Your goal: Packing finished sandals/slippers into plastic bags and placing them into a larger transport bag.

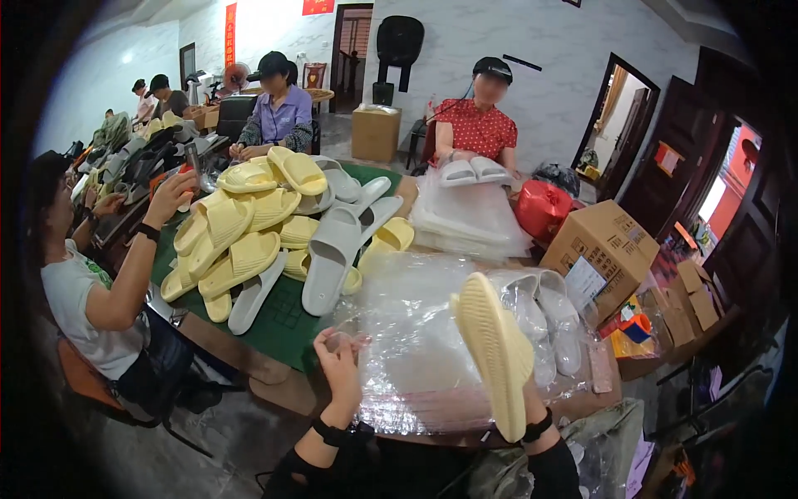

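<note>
My right hand [534,402] grips a pale yellow slipper [490,353], held on edge with its ridged sole showing; most of my fingers are hidden behind it. At the left edge of a stack of clear plastic bags [416,333], my left hand [339,366] has its fingers curled, pinching the edge of a clear bag. Bagged white slippers [559,320] lie to the right of the stack. Beyond my left hand, a heap of yellow slippers [241,224] and grey slippers [328,258] covers much of the green mat [278,320].
Across the table a person in red [478,125] handles light slippers over more plastic bags [465,212]. A person in purple [283,112] and one in white [100,291] sit nearby. A red bundle [542,208] and a cardboard box [611,249] stand at right.
</note>
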A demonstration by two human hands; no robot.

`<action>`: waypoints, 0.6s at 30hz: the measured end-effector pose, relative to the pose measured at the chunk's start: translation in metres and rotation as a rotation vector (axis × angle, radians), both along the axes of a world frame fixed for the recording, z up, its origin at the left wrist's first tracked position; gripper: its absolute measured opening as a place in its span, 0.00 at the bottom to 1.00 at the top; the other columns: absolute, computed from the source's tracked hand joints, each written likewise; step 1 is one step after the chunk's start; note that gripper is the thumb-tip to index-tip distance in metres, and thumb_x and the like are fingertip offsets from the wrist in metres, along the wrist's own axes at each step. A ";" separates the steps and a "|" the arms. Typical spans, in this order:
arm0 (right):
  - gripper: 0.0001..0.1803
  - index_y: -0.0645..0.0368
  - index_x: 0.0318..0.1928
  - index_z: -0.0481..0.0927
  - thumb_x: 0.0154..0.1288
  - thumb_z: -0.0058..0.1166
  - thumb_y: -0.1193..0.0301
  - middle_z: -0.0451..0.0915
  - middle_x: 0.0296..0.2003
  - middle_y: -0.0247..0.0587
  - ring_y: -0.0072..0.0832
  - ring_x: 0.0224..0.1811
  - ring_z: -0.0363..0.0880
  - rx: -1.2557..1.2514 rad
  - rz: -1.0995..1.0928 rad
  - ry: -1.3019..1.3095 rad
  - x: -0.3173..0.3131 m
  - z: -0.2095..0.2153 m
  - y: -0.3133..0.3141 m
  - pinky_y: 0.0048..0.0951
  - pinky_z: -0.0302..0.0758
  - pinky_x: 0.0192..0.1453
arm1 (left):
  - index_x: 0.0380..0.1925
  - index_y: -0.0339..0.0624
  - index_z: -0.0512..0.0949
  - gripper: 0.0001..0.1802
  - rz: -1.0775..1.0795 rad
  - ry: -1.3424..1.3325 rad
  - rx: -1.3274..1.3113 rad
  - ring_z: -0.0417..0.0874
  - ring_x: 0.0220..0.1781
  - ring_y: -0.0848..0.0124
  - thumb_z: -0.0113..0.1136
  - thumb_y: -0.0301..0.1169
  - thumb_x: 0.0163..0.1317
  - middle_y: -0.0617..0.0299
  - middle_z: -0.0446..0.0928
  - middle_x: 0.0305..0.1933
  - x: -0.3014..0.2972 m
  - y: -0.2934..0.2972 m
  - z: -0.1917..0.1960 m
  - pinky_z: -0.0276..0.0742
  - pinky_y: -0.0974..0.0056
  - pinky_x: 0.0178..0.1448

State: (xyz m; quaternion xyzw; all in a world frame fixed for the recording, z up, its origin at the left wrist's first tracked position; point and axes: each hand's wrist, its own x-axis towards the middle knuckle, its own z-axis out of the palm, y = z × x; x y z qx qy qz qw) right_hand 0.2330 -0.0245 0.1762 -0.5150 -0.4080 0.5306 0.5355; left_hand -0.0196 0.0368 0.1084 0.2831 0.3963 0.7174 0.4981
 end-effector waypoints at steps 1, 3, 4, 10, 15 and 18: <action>0.12 0.67 0.46 0.78 0.67 0.50 0.71 0.82 0.36 0.35 0.18 0.34 0.79 -0.001 -0.003 0.006 -0.002 -0.002 0.003 0.19 0.74 0.34 | 0.54 0.44 0.55 0.16 0.001 0.001 0.001 0.80 0.42 0.68 0.45 0.27 0.69 0.45 0.76 0.46 -0.001 0.005 -0.003 0.73 0.72 0.39; 0.12 0.67 0.46 0.78 0.67 0.50 0.71 0.82 0.36 0.35 0.18 0.34 0.79 0.004 -0.016 0.013 -0.005 -0.002 0.008 0.19 0.74 0.34 | 0.63 0.46 0.45 0.28 0.064 -0.164 -0.042 0.78 0.49 0.60 0.47 0.29 0.69 0.43 0.70 0.55 -0.001 0.016 -0.007 0.76 0.65 0.47; 0.12 0.67 0.46 0.78 0.67 0.50 0.71 0.82 0.36 0.35 0.18 0.34 0.79 0.010 -0.025 0.014 -0.005 0.001 0.009 0.19 0.74 0.34 | 0.66 0.54 0.37 0.37 0.037 -0.244 -0.090 0.79 0.48 0.58 0.49 0.29 0.68 0.48 0.68 0.57 0.000 0.017 -0.005 0.75 0.68 0.48; 0.14 0.65 0.50 0.77 0.70 0.44 0.72 0.81 0.36 0.34 0.16 0.33 0.79 0.023 -0.017 -0.032 -0.025 0.015 0.013 0.18 0.74 0.33 | 0.70 0.50 0.38 0.39 -0.143 -0.583 -0.098 0.76 0.54 0.57 0.49 0.34 0.68 0.55 0.60 0.66 0.004 0.036 -0.031 0.70 0.61 0.60; 0.13 0.65 0.49 0.78 0.68 0.46 0.74 0.82 0.37 0.35 0.16 0.34 0.79 0.047 -0.080 -0.056 -0.015 0.012 0.011 0.18 0.74 0.34 | 0.67 0.47 0.57 0.30 -0.746 0.142 0.068 0.73 0.57 0.52 0.48 0.39 0.67 0.52 0.57 0.69 0.024 0.028 -0.032 0.66 0.56 0.63; 0.12 0.66 0.47 0.79 0.66 0.48 0.78 0.82 0.37 0.37 0.18 0.32 0.80 0.130 -0.029 -0.054 -0.010 0.006 0.008 0.19 0.75 0.32 | 0.65 0.54 0.62 0.28 -0.547 1.603 0.483 0.69 0.61 0.49 0.49 0.43 0.65 0.47 0.59 0.68 0.022 0.018 -0.026 0.62 0.44 0.61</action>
